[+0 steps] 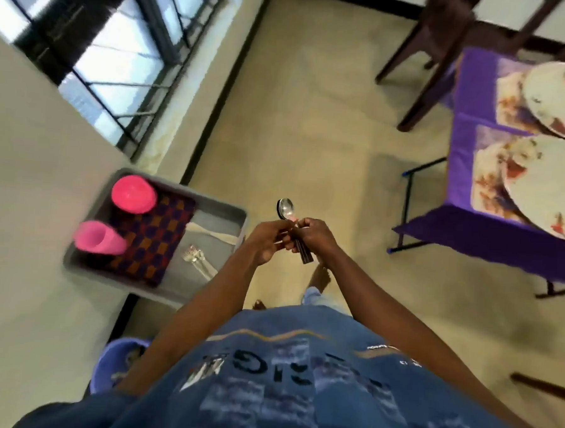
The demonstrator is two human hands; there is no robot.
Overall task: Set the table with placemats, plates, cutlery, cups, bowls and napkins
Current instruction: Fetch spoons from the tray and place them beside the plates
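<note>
Both hands meet in front of my chest around spoons (286,209) with dark handles. My right hand (314,233) grips the handles; my left hand (268,241) pinches them from the left. The spoon bowls stick up above my fingers. At the left a grey tray (220,210) holds two pink cups (133,194), one upright and one lying on its side (98,238), a checked folded cloth (152,239) and forks (198,261). At the right a table with a purple cloth (470,92) carries two floral placemats (487,185), each with a plate (547,185) on it.
A dark wooden chair (437,45) stands behind the table at the top right. A window with dark bars (119,58) is at the upper left above a pale counter. A purple basin (116,362) sits at the lower left. Tan floor lies between tray and table.
</note>
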